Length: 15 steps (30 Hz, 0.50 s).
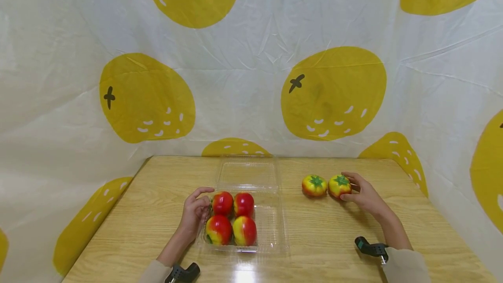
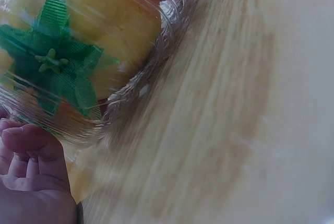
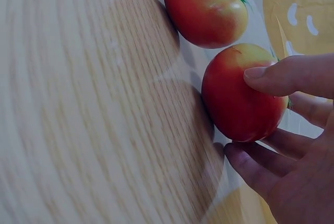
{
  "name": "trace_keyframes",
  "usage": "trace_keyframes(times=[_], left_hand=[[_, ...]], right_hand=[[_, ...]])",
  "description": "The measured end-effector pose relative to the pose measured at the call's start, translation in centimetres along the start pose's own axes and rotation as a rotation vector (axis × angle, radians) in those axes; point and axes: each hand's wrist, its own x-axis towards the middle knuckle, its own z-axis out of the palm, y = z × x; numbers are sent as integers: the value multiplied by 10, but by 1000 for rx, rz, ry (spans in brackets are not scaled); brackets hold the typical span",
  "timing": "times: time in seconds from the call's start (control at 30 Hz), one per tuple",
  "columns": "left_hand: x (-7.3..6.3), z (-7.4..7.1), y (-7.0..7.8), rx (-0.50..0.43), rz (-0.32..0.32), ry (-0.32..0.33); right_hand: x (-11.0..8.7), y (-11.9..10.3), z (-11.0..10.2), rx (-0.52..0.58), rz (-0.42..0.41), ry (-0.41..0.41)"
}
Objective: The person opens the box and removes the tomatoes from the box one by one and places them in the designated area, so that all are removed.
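My right hand (image 1: 364, 193) grips a red-and-yellow toy tomato (image 1: 339, 185) with a green star-shaped leaf top. In the right wrist view, the thumb lies over this tomato (image 3: 242, 98) and the fingers reach round its far side and underneath. Close beside it on the table sits a second toy tomato (image 1: 314, 185). My left hand (image 1: 192, 211) holds the left edge of an open clear plastic box (image 1: 271, 226), its fingers curled at the rim in the left wrist view. Several similar tomatoes (image 1: 244, 230) fill the box's left part.
The box's clear lid (image 1: 248, 174) is folded back towards the rear of the table. All of this stands on a light wooden table (image 1: 314, 239). A white cloth with yellow fruit prints (image 1: 243, 99) hangs behind and at both sides.
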Motion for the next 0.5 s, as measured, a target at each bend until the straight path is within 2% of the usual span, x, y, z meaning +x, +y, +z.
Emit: trace_keyframes(times=[0.23,0.5], left_hand=[[2,1,0,4,-16,26],[1,1,0,13,-18,25]], right_hand=[[0,0,1,-4,1,-9],[1,1,1,12,24,-11]])
